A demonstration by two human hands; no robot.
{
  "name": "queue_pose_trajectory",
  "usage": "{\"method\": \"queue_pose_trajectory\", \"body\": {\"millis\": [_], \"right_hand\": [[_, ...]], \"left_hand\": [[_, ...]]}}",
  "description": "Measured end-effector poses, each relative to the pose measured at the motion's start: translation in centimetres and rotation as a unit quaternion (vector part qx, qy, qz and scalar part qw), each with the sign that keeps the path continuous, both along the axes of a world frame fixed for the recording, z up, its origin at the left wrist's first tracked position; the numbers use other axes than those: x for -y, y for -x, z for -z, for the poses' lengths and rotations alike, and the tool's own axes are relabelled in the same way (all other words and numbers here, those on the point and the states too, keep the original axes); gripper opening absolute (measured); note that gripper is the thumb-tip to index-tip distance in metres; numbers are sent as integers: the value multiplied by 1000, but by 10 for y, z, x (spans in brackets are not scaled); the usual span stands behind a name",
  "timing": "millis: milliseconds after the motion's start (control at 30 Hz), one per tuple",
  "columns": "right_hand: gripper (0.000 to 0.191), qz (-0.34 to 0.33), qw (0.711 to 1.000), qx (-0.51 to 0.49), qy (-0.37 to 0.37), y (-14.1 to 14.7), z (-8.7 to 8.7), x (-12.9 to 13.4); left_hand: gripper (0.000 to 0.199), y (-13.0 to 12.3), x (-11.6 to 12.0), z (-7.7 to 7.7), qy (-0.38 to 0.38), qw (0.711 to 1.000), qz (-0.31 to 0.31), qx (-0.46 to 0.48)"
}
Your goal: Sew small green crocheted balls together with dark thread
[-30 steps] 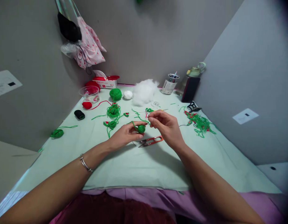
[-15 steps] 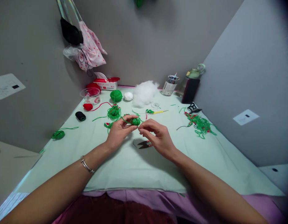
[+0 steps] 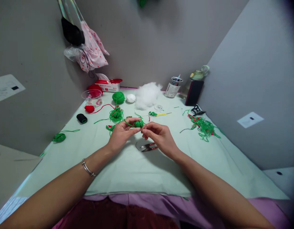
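Observation:
Between the thumb and fingers of my left hand (image 3: 121,133) is a small green yarn piece (image 3: 138,124) with dark thread on it. My right hand (image 3: 160,136) is closed in a pinch at the right edge of that piece; what its fingertips grip is too small to make out. Under my right hand, red-handled thread snips (image 3: 148,147) lie on the pale green cloth (image 3: 137,175). A yellow-handled hook (image 3: 162,114) lies just beyond the hands, beside a bit of green yarn.
Behind are a green yarn ball (image 3: 118,98), white stuffing (image 3: 148,95), a pen tin (image 3: 173,87) and a phone (image 3: 194,93). Tangled green yarn (image 3: 205,128) lies right. To the left are a black thread spool (image 3: 82,118) and a clear tub (image 3: 92,97).
My right hand's fingers have turned and curled slightly against the green piece, showing more of the snips' red handles. My left hand still holds the piece in nearly the same spot.

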State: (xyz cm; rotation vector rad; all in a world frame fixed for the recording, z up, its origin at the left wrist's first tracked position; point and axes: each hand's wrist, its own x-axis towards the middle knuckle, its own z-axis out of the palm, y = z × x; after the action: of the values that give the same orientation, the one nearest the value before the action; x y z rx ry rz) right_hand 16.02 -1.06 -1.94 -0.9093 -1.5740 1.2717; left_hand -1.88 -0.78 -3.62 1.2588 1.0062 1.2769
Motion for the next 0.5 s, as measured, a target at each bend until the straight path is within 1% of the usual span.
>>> {"method": "queue_pose_trajectory", "body": {"millis": [133, 267, 500], "right_hand": [[25, -12, 999, -11, 36, -1, -2, -2], [25, -19, 997, -24, 65, -2, -1, -4], [24, -14, 997, -37, 72, -1, -2, -4]], "left_hand": [[39, 0, -1, 3, 11, 1000, 1, 10], [39, 0, -2, 5, 15, 1000, 2, 12], [34, 2, -3, 5, -9, 1000, 5, 9]]}}
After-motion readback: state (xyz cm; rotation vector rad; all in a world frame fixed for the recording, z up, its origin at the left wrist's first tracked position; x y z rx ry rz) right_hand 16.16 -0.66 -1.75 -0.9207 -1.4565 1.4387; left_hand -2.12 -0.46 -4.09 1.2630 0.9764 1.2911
